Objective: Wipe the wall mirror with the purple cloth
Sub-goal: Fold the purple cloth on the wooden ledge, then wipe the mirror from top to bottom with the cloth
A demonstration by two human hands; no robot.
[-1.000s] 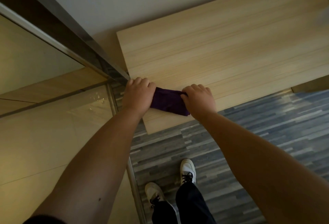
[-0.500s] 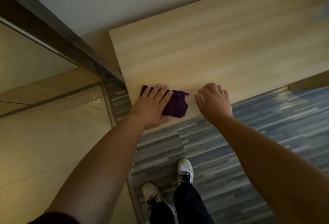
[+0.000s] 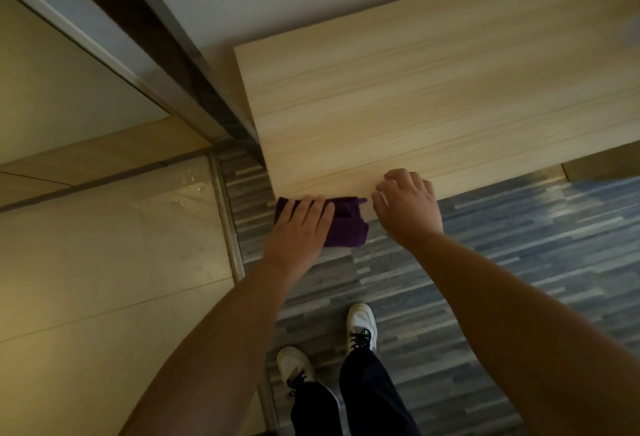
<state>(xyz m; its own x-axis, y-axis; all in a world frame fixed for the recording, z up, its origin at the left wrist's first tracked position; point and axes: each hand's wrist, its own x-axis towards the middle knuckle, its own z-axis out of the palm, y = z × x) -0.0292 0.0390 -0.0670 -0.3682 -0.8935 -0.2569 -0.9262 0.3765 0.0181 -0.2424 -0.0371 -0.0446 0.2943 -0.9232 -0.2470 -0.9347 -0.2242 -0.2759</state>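
The purple cloth [image 3: 347, 227] is folded into a small wad at the front left corner of the light wooden table [image 3: 415, 106], partly past its edge. My left hand [image 3: 300, 227] lies over the cloth's left half with fingers spread on top, gripping it. My right hand [image 3: 408, 208] hovers just right of the cloth at the table's front edge, fingers loosely curled, holding nothing. I cannot make out a mirror surface for certain in this view.
A dark metal-edged frame [image 3: 194, 82] runs diagonally at the upper left, beside a white wall. Glossy beige tiles [image 3: 104, 262] lie left of a metal floor strip [image 3: 225, 213]. I stand on grey striped flooring [image 3: 519, 245] in white shoes [image 3: 362, 328].
Both hands held the cloth a second ago. My right hand let go and drew right. My left hand took the cloth alone and slid it toward the table's front corner.
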